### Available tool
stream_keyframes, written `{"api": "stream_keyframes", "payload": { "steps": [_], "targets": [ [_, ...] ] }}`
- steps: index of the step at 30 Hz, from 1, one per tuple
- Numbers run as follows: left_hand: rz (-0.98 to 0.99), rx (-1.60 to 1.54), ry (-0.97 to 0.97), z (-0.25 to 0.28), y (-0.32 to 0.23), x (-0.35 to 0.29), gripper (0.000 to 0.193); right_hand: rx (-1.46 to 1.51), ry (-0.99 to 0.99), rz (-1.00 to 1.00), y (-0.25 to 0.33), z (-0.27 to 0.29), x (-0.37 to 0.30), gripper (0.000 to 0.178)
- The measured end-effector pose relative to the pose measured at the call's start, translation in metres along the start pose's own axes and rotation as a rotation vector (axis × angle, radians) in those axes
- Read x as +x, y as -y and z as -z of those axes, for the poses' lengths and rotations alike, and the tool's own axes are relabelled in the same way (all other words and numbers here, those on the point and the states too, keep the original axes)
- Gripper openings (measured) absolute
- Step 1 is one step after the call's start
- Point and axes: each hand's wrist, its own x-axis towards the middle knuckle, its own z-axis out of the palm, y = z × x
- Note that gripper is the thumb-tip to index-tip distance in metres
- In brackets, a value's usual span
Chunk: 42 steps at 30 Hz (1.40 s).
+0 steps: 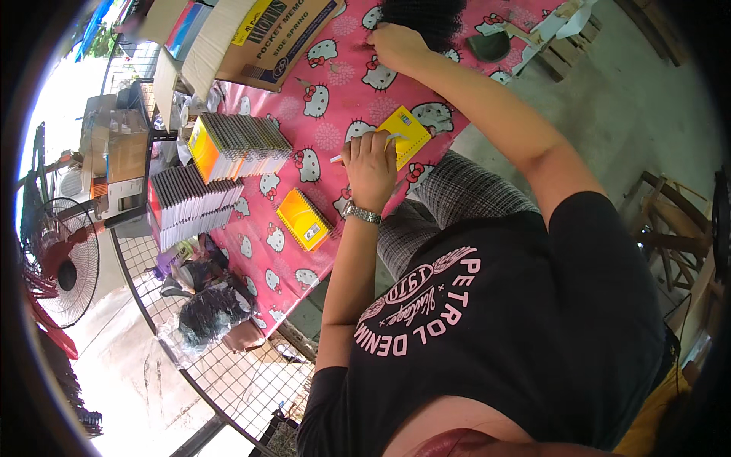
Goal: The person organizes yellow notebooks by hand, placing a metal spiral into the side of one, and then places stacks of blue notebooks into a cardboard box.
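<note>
My left hand (371, 171), with a metal watch at the wrist, is closed round a slim white stick-like tool (397, 136) whose ends poke out on both sides. Beneath and beside it lies a yellow notebook (405, 131) with a row of holes along its edge. At the far side of the table my right hand (400, 47) has its fingers drawn together by a pile of thin black strands, perhaps binding coils (426, 19). Whatever is between those fingertips is too small to make out. A spiral-bound yellow notebook (303, 221) lies left of my left forearm.
Two stacks of spiral notebooks (240, 145) (194, 202) stand at the left of the pink patterned tablecloth (327, 99). Behind them is an open cardboard box (266, 46). A dark bowl-like piece (489, 47) sits far right; a fan (67, 274) stands far left.
</note>
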Motion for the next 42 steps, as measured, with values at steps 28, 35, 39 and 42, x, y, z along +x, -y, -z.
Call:
{"api": "stream_keyframes", "payload": {
  "steps": [28, 35, 39, 42],
  "targets": [
    [0.005, -0.031, -0.054, -0.005, 0.004, 0.003, 0.015, 0.441, -0.042, 0.310, 0.003, 0.029, -0.152, 0.023],
    [-0.004, -0.053, -0.065, -0.009, 0.000, 0.007, 0.016, 0.487, -0.068, 0.352, -0.004, 0.019, -0.155, 0.023],
    [0.007, -0.040, -0.059, -0.007, 0.000, 0.008, 0.019, 0.796, 0.101, 0.158, 0.001, 0.027, -0.155, 0.019],
    [0.004, -0.031, -0.055, -0.004, -0.007, 0.008, 0.022, 0.671, 0.065, 0.152, 0.010, 0.035, -0.157, 0.022]
  ]
}}
